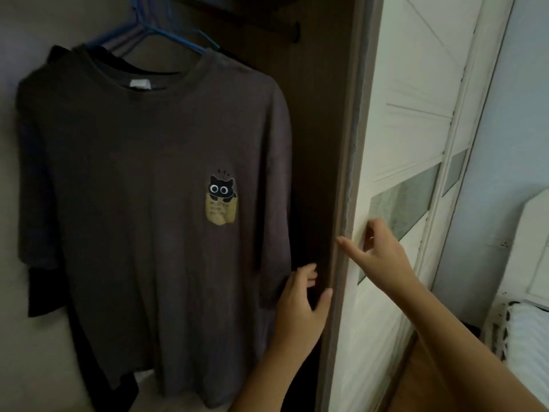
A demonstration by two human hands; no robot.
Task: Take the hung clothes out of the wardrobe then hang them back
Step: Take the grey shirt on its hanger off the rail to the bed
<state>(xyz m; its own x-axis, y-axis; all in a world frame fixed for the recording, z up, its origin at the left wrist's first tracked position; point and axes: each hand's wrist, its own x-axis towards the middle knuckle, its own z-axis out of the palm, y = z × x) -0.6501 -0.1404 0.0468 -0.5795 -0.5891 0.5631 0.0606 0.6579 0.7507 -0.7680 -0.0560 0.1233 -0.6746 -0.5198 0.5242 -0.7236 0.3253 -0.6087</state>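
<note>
A dark grey T-shirt (142, 203) with a small cat print on the chest hangs inside the wardrobe on a blue hanger (166, 34). Behind it hangs a black garment (44, 292), mostly hidden, on other blue hangers. My left hand (300, 307) is open, fingers spread, at the shirt's right edge next to the door edge. My right hand (377, 251) rests against the white sliding door (410, 129), fingers at its edge, holding nothing.
The dark rail (285, 31) runs across the top of the wardrobe. The brown door frame edge (341, 203) stands between my hands. A bed with white bedding (525, 337) and a white headboard lies at the far right.
</note>
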